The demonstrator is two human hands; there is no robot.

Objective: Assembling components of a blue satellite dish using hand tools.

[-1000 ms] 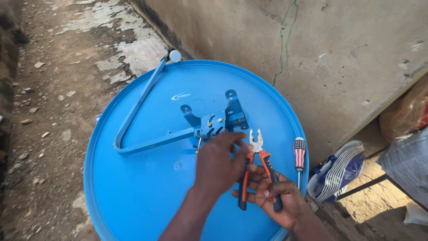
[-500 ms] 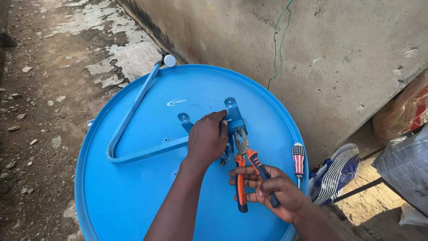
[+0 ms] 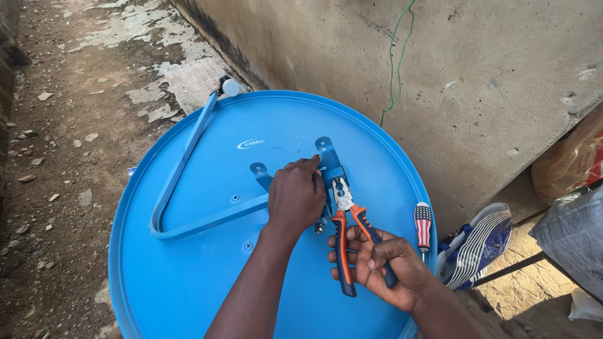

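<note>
A round blue satellite dish (image 3: 188, 276) lies face down on the ground. A blue mounting bracket (image 3: 326, 154) sits at its centre, with a bent blue arm (image 3: 182, 166) running out to the far left. My left hand (image 3: 295, 198) rests on the bracket and holds it. My right hand (image 3: 383, 267) grips the orange and blue handles of a pair of pliers (image 3: 344, 220). The pliers' jaws sit at the bracket, right beside my left hand's fingers.
A screwdriver (image 3: 423, 226) with a striped handle lies on the dish's right edge. A concrete wall (image 3: 440, 75) with a green wire (image 3: 396, 63) rises behind. A blue and white bag (image 3: 477, 245) sits at the right. Dirt ground (image 3: 56, 125) spreads to the left.
My left hand moved up onto the bracket. My right hand brought the pliers forward, so their jaws now reach the bracket. The view shifted closer.
</note>
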